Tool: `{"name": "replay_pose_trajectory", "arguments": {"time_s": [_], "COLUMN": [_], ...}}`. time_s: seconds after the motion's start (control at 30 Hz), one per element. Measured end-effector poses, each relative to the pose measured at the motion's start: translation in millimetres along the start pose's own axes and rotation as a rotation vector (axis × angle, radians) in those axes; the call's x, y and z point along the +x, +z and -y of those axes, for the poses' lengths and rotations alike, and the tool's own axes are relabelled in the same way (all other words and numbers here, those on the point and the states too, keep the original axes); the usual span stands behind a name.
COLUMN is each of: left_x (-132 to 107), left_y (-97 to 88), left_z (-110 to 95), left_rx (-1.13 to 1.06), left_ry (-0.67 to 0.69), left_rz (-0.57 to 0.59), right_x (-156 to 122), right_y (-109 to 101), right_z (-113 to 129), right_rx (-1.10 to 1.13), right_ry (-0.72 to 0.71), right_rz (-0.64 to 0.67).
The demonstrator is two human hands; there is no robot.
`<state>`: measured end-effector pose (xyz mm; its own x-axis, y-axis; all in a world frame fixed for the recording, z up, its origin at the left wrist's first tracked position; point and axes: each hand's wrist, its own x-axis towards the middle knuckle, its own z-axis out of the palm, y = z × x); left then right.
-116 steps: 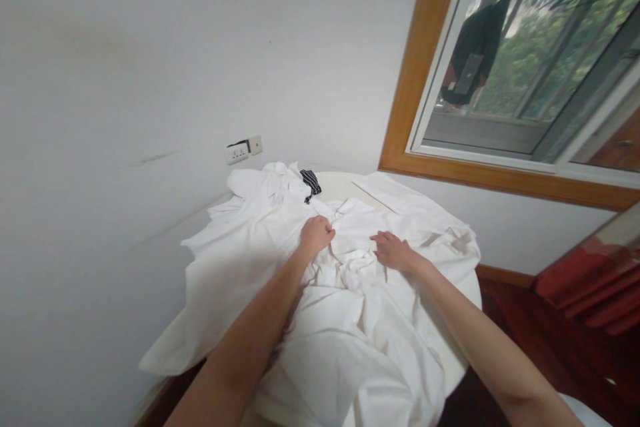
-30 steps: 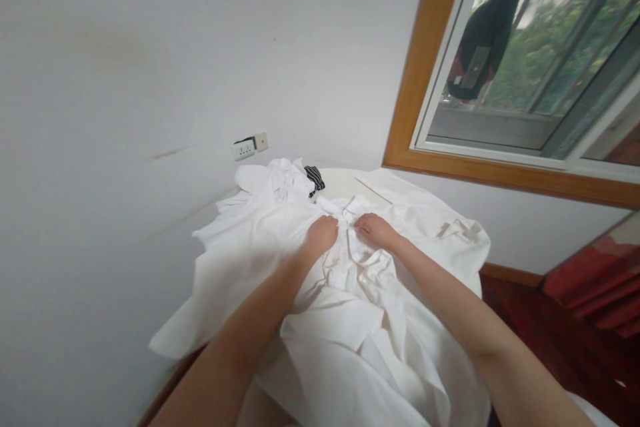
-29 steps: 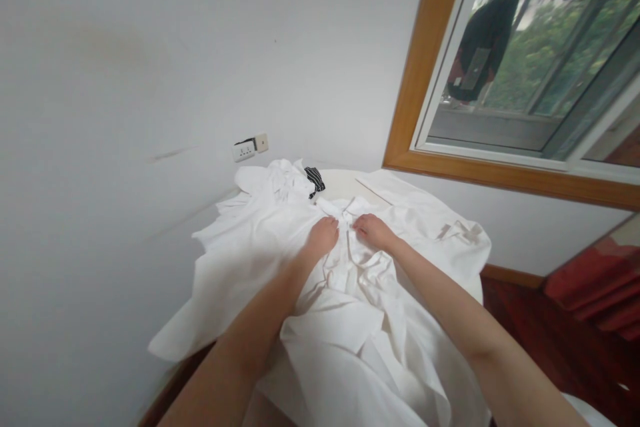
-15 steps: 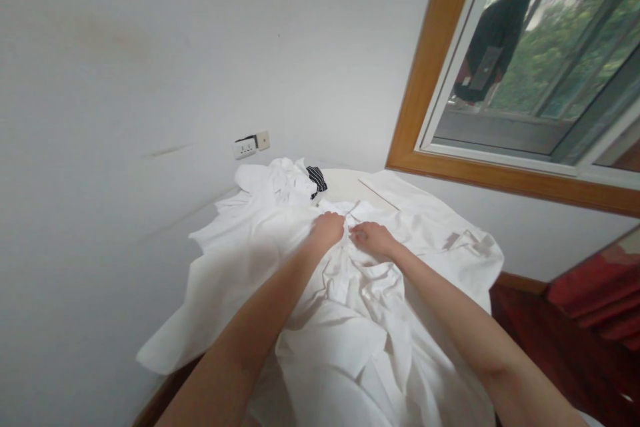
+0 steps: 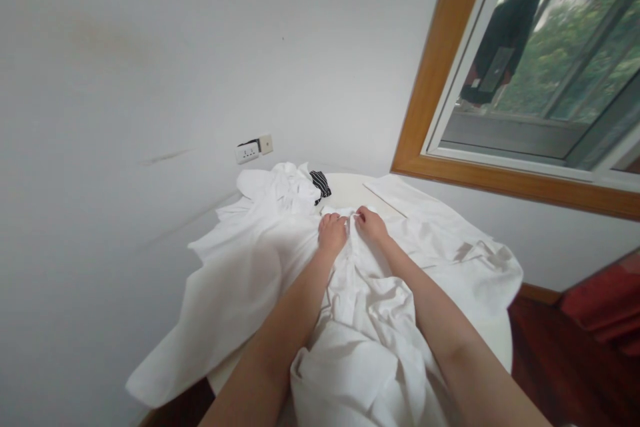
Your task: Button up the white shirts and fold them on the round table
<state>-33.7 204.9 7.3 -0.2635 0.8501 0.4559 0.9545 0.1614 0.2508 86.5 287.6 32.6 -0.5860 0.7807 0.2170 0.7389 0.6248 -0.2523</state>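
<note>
A crumpled white garment [image 5: 355, 340] stretches over the round table toward me, its exact kind hard to make out among the folds. My left hand [image 5: 333, 232] is closed on the cloth near the garment's far edge, fingers bent over it. Just to the right, my right hand [image 5: 371, 223] pinches the same edge between thumb and fingers. A narrow seam or placket runs toward me from the small gap between the two hands. Folds hide part of the fingertips.
More white cloth [image 5: 235, 280] drapes over the left edge, with a bunched white pile [image 5: 280, 187] and a black striped cloth [image 5: 320, 185] behind. White fabric [image 5: 465, 260] also covers the right. The cream tabletop [image 5: 345, 188] meets a wall with a socket [image 5: 247, 152]; a wood-framed window [image 5: 415, 147] is right.
Both hands have shifted slightly toward the garment's far edge; the right has moved farther and now pinches that edge. The cloth between them lies straighter. The view has tilted a little.
</note>
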Motion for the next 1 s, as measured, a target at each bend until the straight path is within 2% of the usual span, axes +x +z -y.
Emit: {"name": "replay_pose_trajectory", "arguments": {"time_s": [0.17, 0.33, 0.47, 0.57, 0.67, 0.83, 1.0], "left_x": [0.0, 1.3, 2.8, 3.8, 4.8, 6.0, 7.0], "left_y": [-0.5, 0.2, 1.4, 2.8, 3.7, 5.3, 6.5], "left_z": [-0.4, 1.3, 1.3, 2.4, 5.1, 8.9, 4.8], "left_rx": [-0.018, -0.034, -0.032, -0.043, -0.051, -0.072, -0.045], "left_ry": [-0.009, -0.030, -0.029, -0.026, -0.024, -0.030, -0.057], "left_rz": [0.017, -0.045, -0.005, 0.046, 0.052, 0.057, 0.044], "right_x": [-5.7, -8.1, -14.7, -18.9, -19.3, -16.6, -13.7], "right_y": [21.4, 23.3, 23.7, 25.9, 26.0, 23.6, 21.1], "right_z": [-1.8, -7.2, -1.2, 4.7, 7.0, 13.1, 22.0], "right_rx": [0.208, 0.344, 0.290, 0.232, 0.201, 0.097, 0.008], "right_ry": [0.052, -0.007, -0.037, 0.004, 0.053, -0.001, 0.022], "right_rz": [-0.162, -0.241, -0.216, -0.201, -0.163, -0.146, -0.109]}}
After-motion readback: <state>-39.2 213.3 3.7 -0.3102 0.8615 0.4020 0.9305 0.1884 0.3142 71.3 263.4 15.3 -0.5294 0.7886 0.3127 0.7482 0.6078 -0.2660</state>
